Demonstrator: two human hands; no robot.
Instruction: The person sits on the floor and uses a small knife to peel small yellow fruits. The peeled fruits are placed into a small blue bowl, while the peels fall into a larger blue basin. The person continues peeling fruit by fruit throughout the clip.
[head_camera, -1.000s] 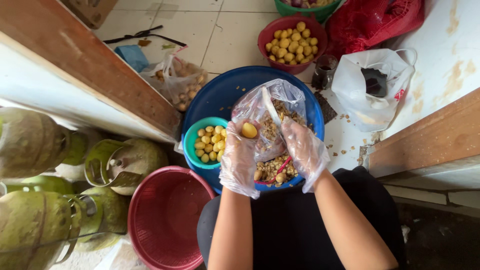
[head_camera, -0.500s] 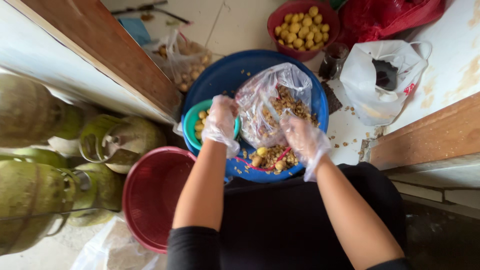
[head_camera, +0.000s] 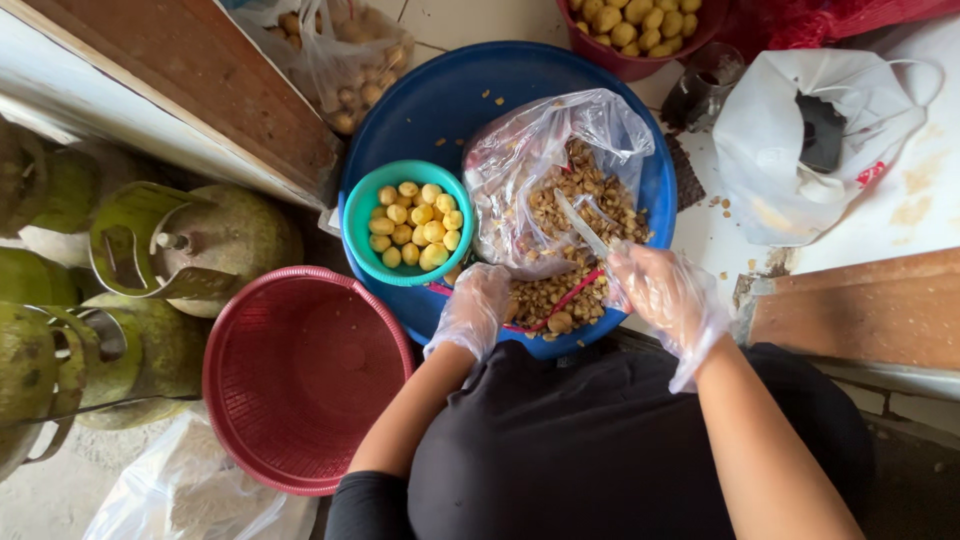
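Left hand (head_camera: 472, 310), gloved, fingers curled loosely into peels at 6 o'clock of blue basin (head_camera: 420, 110); grasp unclear. Right hand (head_camera: 665, 295), gloved, pinched shut on small knife (head_camera: 583, 224). Clear plastic bag (head_camera: 545, 160) of peels at basin centre. Teal bowl (head_camera: 358, 215) of peeled yellow fruit at 9 o'clock. Red basket (head_camera: 300, 375) at 7 o'clock, outside.

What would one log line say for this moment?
left hand: on bag edge | right hand: holds knife | peels in bag | teal bowl: peeled pieces
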